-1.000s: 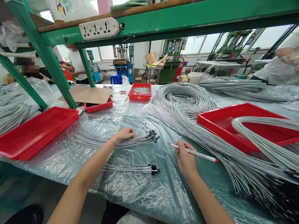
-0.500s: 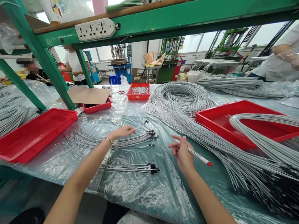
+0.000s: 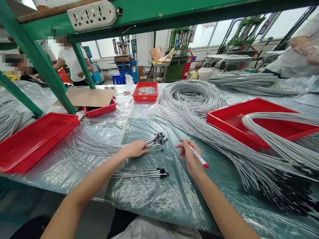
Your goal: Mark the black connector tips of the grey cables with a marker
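Note:
My left hand (image 3: 136,149) is closed at the near edge of a spread of thin grey cables (image 3: 97,148) with black ends. From its fingertips a single cable (image 3: 156,150) sticks out to the right. Closer to me lies a second, smaller bunch of cables (image 3: 144,173), its black connectors (image 3: 162,173) lined up at the right. A white marker pen (image 3: 196,154) with a red end rests in my right hand (image 3: 191,158), which hovers over the plastic-covered table to the right of both bunches. The pen's writing tip is hidden by the fingers.
Long red trays stand at left (image 3: 37,139) and right (image 3: 249,114). A big coil of grey cables (image 3: 191,96) sweeps past the right tray. At the back are a red box of small metal parts (image 3: 146,91), scissors (image 3: 126,93) and cardboard (image 3: 87,97). A green shelf frame (image 3: 159,20) crosses overhead.
My left hand has come down toward me, from a cable at the far side of the spread to one at its near side. The marker has swung in my right hand and points more toward me.

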`<action>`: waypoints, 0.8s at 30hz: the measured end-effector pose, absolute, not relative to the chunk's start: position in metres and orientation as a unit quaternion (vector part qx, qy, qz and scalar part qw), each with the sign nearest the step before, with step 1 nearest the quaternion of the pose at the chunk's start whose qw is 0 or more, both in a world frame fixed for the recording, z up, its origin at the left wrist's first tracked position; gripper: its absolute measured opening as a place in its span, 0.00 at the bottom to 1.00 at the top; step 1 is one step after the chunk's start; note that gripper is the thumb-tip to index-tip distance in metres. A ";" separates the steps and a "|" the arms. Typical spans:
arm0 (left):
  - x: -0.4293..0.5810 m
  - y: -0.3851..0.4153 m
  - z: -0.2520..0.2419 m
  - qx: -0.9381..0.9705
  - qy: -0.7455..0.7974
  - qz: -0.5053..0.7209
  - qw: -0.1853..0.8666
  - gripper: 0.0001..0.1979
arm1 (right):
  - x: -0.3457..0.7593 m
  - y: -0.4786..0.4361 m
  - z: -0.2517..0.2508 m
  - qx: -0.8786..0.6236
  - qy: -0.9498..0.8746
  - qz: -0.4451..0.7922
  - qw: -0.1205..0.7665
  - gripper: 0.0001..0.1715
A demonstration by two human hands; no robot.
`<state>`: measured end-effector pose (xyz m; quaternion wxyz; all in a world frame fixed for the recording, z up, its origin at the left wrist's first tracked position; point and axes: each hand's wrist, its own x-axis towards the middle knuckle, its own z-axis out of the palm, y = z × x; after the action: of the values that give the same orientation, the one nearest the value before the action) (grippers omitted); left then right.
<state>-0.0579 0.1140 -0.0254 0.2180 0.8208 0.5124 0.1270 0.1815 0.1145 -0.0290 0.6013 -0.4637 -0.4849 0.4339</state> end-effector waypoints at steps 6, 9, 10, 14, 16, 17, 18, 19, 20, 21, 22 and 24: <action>-0.058 0.109 0.004 0.816 0.484 0.136 0.286 0.25 | 0.185 0.115 -0.025 -0.457 -0.461 0.433 0.626 0.21; -0.051 0.099 0.020 0.839 0.397 0.062 0.366 0.26 | 0.176 0.111 -0.015 -0.434 -0.453 0.463 0.626 0.24; -0.047 0.096 0.023 0.842 0.378 0.035 0.382 0.26 | 0.170 0.108 -0.011 -0.429 -0.469 0.473 0.610 0.24; -0.027 0.088 0.024 0.815 0.353 0.005 0.460 0.26 | 0.139 0.098 0.001 -0.368 -0.627 0.462 0.507 0.19; -0.020 0.088 0.022 0.794 0.341 0.039 0.502 0.26 | 0.131 0.098 0.003 -0.327 -0.690 0.449 0.463 0.18; -0.018 0.089 0.020 0.791 0.339 0.058 0.506 0.26 | 0.130 0.099 0.003 -0.317 -0.707 0.437 0.456 0.17; -0.017 0.090 0.017 0.794 0.341 0.076 0.497 0.26 | 0.132 0.102 0.003 -0.320 -0.714 0.419 0.460 0.17; -0.018 0.090 0.014 0.799 0.351 0.091 0.481 0.26 | 0.135 0.106 0.002 -0.334 -0.713 0.396 0.472 0.17; -0.018 0.091 0.010 0.803 0.364 0.104 0.460 0.26 | 0.141 0.109 0.001 -0.354 -0.706 0.372 0.487 0.17; -0.019 0.091 0.007 0.802 0.381 0.120 0.445 0.25 | 0.147 0.113 -0.001 -0.378 -0.695 0.350 0.501 0.18; -0.020 0.092 0.002 0.793 0.401 0.132 0.440 0.25 | 0.153 0.115 -0.003 -0.399 -0.688 0.335 0.505 0.19; -0.022 0.093 -0.005 0.771 0.416 0.154 0.457 0.24 | 0.162 0.119 -0.009 -0.419 -0.693 0.316 0.494 0.18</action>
<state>-0.0221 0.0933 -0.0051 0.4569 0.7708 0.4165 0.1538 0.1621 0.1194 -0.0088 0.4941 -0.4189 -0.6934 0.3157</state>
